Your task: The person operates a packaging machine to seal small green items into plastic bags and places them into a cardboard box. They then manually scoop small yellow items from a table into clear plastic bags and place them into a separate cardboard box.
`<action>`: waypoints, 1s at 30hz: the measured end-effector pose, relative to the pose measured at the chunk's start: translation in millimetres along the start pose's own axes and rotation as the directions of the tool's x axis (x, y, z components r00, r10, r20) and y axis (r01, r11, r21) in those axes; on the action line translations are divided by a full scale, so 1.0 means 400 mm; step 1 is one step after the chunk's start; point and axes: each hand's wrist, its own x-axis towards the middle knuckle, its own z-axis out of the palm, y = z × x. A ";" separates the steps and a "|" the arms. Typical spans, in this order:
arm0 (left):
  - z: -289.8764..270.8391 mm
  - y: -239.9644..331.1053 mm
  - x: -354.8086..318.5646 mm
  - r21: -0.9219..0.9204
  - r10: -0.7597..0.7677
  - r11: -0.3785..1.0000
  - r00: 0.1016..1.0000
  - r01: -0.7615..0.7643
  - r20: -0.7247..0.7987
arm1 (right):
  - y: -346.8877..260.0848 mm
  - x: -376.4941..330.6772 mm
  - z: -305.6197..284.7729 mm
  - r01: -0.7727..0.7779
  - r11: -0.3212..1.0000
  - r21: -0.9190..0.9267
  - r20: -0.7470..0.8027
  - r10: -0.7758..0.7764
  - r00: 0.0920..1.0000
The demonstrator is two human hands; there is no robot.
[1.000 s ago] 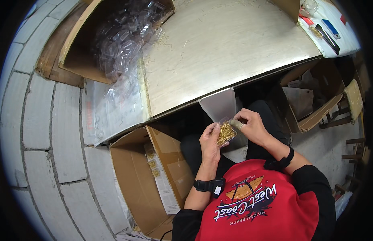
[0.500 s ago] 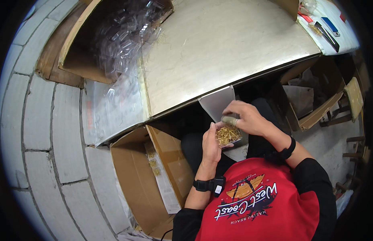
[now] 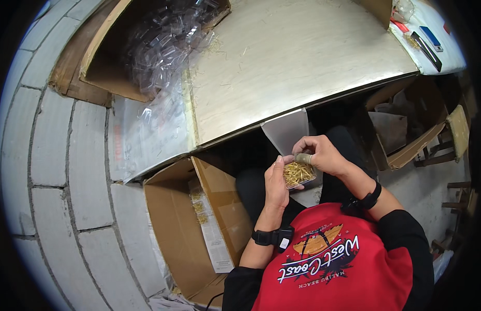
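Note:
Over my lap, my left hand (image 3: 276, 182) is wrapped round the side of a small clear plastic box (image 3: 302, 184). Thin gold-coloured pins or wire pieces (image 3: 297, 173) fill the box in a loose heap. At its far right edge my right hand (image 3: 322, 154) is closed, thumb and forefinger pressed together. A pale covering sits on one fingertip of that hand. What the pinch holds, if anything, is too small to make out. Beyond the box a white sheet or flap (image 3: 286, 131) hangs from the table's edge.
A metal-topped table (image 3: 282, 57) lies ahead, with a cardboard box of clear plastic pieces (image 3: 165, 46) at its left. Below stands an open cardboard carton (image 3: 170, 223); another carton (image 3: 401, 129) is at right. A black stapler-like tool (image 3: 426, 51) and a blue item (image 3: 431, 38) lie far right.
My right hand has come down from above the box to its edge, fingers now pinched together. The left hand keeps its hold on the box. The whole view has shifted slightly.

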 end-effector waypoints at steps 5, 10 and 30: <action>0.000 -0.020 0.005 -0.035 0.057 0.998 0.998 -0.059 -0.039 | 0.006 -0.008 0.016 -0.091 0.989 0.121 -0.017 0.094 0.995; -0.002 -0.022 0.016 -0.072 0.006 0.997 0.997 -0.012 -0.078 | -0.017 -0.013 0.034 -0.131 0.974 0.186 -0.049 0.142 0.989; -0.005 -0.051 0.023 -0.047 0.052 0.997 0.994 -0.057 -0.093 | 0.041 -0.007 0.034 -0.064 0.969 0.238 -0.042 0.077 0.996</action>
